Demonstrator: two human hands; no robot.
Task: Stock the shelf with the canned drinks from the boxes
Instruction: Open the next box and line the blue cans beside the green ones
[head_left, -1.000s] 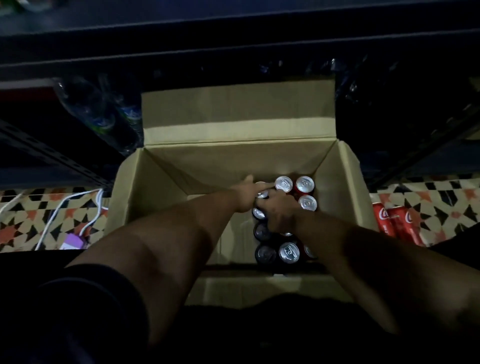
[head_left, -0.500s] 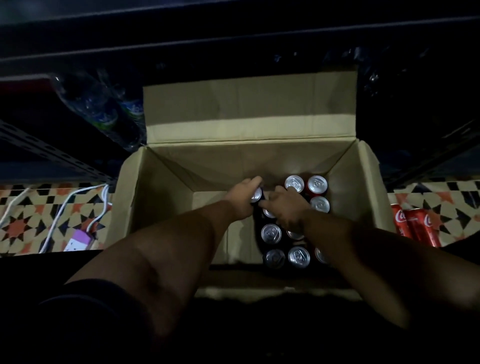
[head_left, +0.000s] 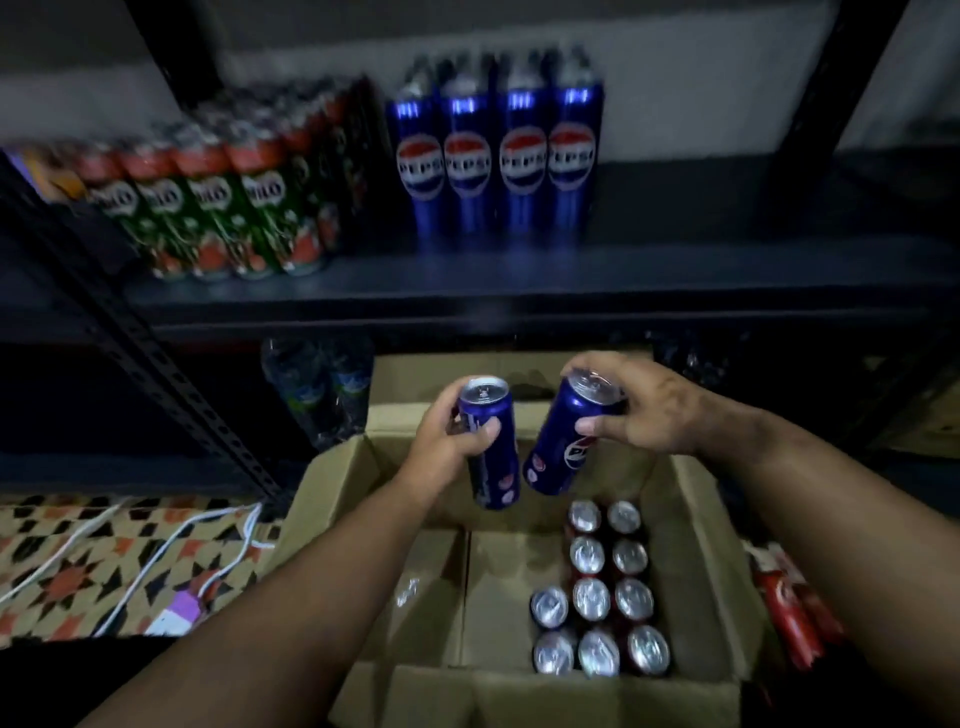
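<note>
Above an open cardboard box (head_left: 332, 499) on the patterned tile floor (head_left: 78, 561), each grip curls round a blue can: left hand (head_left: 447, 441), left can (head_left: 491, 447); right hand (head_left: 649, 410), right can (head_left: 566, 436). The dark metal shelf (head_left: 675, 280) behind holds Pepsi cans (head_left: 493, 156) and green cans (head_left: 223, 208).

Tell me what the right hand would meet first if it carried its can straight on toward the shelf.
Probably the dark shelf's front edge, if the right hand with its tilted Pepsi can stays low; raised, the row of Pepsi cans. Depth is unclear.
</note>
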